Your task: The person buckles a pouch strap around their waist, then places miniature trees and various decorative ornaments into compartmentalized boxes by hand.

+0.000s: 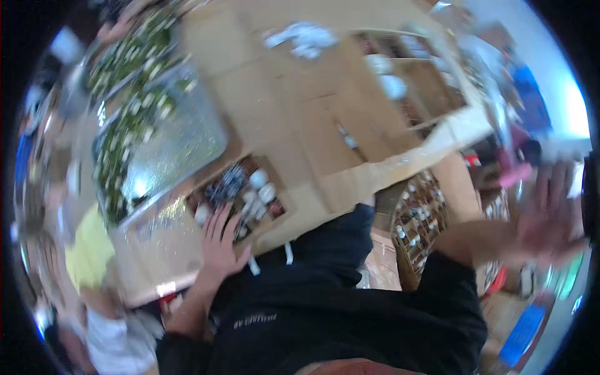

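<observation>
White pieces [253, 205] near left hand [220, 242], fingers outstretched

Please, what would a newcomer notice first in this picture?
Probably the shiny tray at upper left, with green pieces along its left side. Next, the left hand, spread open at the small dark and white items. The blurred right hand shows at far right.

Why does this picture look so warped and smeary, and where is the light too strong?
In the head view, the fisheye lens bows the scene inside a black surround; blur, probably from motion, smears the right hand more than the left hand; glare shows on the metal tray and far right.
</observation>
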`<action>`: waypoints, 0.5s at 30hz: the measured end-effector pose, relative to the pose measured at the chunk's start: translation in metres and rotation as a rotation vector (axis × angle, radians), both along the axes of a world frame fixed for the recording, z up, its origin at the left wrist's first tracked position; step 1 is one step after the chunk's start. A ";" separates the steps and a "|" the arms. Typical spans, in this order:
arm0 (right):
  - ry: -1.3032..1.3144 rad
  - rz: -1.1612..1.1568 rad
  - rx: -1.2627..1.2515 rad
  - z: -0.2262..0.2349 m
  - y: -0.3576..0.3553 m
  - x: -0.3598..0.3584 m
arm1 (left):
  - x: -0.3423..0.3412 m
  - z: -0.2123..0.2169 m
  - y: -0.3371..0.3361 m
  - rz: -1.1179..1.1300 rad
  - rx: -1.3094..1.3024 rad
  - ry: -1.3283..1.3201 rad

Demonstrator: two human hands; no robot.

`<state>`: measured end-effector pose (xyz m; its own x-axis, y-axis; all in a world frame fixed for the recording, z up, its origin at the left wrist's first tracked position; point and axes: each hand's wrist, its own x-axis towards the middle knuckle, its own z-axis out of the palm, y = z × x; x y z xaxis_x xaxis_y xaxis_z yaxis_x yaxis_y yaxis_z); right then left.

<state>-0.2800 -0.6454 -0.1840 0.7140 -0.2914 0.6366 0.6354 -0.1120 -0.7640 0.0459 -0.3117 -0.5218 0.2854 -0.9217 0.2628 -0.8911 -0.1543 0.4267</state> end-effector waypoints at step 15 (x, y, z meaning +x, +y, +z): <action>0.965 -0.491 0.175 -0.344 0.082 0.223 | 0.017 0.018 0.023 0.537 -0.434 1.572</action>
